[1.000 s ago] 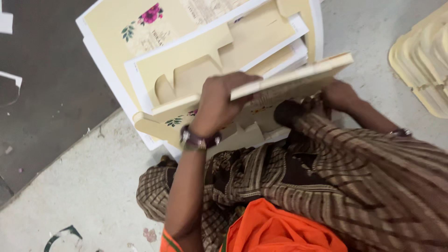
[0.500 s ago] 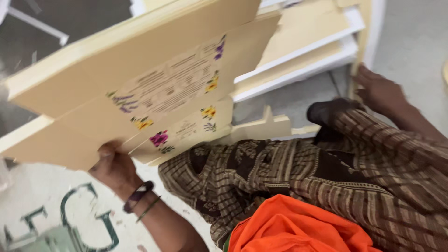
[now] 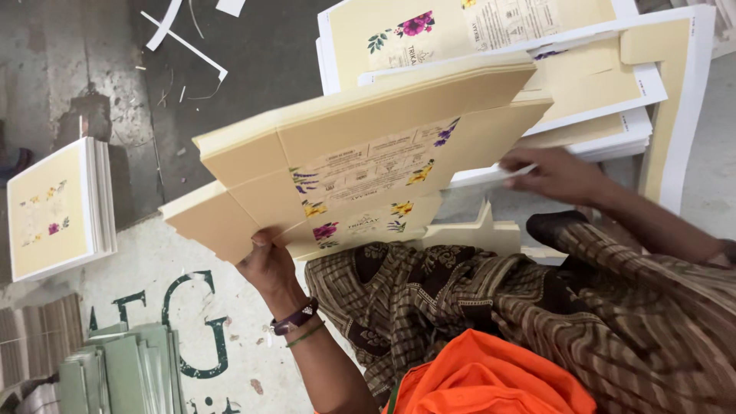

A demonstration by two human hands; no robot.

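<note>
Under the raised cardboard, your left hand (image 3: 268, 264) grips the lower edge of a stack of flat cream carton blanks (image 3: 368, 165), printed with small flowers, held tilted above your lap. Your right hand (image 3: 556, 172) lies flat, fingers stretched, on the pile of uncut printed sheets (image 3: 606, 100) on the floor. At far left stands another stack of blanks (image 3: 57, 207), and green sheets (image 3: 126, 372) lie near it.

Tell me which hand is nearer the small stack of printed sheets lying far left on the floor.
Left. The left hand grips the die-cut carton stack nearer that small stack, though apart from it; the right hand reaches the large sheet pile.
</note>
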